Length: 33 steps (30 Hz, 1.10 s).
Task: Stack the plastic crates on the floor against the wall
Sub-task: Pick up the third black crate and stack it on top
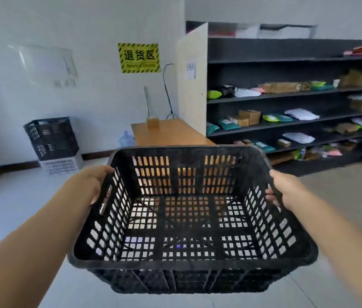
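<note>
I carry an empty black plastic crate point(189, 218) in front of me, held off the floor with its open top up. My left hand point(91, 183) grips its left side at the rim and handle slot. My right hand point(283, 188) grips its right side at the rim. Against the far wall at the left stands a stack of crates point(53, 143): black ones on top of a white one at the bottom.
A wooden table point(171, 132) with a small box stands beyond the crate, a water jug point(127, 138) beside it. Dark shelves point(295, 94) with parcels fill the right side. A yellow sign point(138, 57) hangs on the wall. Pale floor point(19, 203) lies open toward the stack.
</note>
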### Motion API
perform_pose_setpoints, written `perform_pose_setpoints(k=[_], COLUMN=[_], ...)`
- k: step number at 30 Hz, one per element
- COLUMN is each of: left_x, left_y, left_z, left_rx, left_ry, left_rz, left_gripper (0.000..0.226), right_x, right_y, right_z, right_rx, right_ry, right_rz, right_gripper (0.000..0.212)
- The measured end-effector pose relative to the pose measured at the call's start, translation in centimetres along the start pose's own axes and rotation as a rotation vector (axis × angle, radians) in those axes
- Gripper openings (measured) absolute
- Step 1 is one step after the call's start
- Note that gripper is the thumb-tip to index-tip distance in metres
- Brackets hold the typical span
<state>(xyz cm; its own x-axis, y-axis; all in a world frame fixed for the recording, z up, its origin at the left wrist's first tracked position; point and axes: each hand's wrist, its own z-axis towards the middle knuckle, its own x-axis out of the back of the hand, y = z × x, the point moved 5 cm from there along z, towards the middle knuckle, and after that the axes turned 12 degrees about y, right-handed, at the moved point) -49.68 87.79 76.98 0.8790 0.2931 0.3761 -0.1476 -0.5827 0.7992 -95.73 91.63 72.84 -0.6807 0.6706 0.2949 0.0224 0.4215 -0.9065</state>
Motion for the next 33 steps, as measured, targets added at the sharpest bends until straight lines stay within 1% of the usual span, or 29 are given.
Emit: perform_pose_setpoints(k=[2, 5, 11, 15, 23, 28, 33], left_x=[4.9, 10.5, 16.9, 19.6, 21.2, 23.2, 26.1], left_y=[0.6, 1.7, 2.6, 3.1, 4.6, 6.8, 8.3], left_z=[2.1, 4.9, 11.2, 15.4, 22.8, 26.3, 30.4], left_rx=[0.003, -0.023, 0.001, 0.061, 0.169, 0.179, 0.204], left_ry=[0.075, 0.161, 0.270, 0.341, 0.473, 0.590, 0.667], left_rz=[-0.084, -0.141, -0.174, -0.192, -0.253, -0.351, -0.397], left_gripper=[0.034, 0.031, 0.028, 0.027, 0.029, 0.030, 0.027], right_x=[-5.8, -13.2, -24.4, -31.3, -45.4, -54.1, -62.6], right_y=[-2.9, -6.2, -9.5, -11.0, -15.3, -19.6, -22.2], right_z=[-2.0, -3.8, -5.9, -6.0, -3.4, -2.5, -3.1], right_rx=[0.030, 0.059, 0.076, 0.104, 0.133, 0.172, 0.183], right_ry=[-0.053, -0.117, -0.174, -0.219, -0.371, -0.485, -0.563], right_rz=[-0.019, -0.009, -0.011, -0.006, -0.059, -0.069, -0.088], right_gripper=[0.034, 0.036, 0.039, 0.040, 0.027, 0.029, 0.034])
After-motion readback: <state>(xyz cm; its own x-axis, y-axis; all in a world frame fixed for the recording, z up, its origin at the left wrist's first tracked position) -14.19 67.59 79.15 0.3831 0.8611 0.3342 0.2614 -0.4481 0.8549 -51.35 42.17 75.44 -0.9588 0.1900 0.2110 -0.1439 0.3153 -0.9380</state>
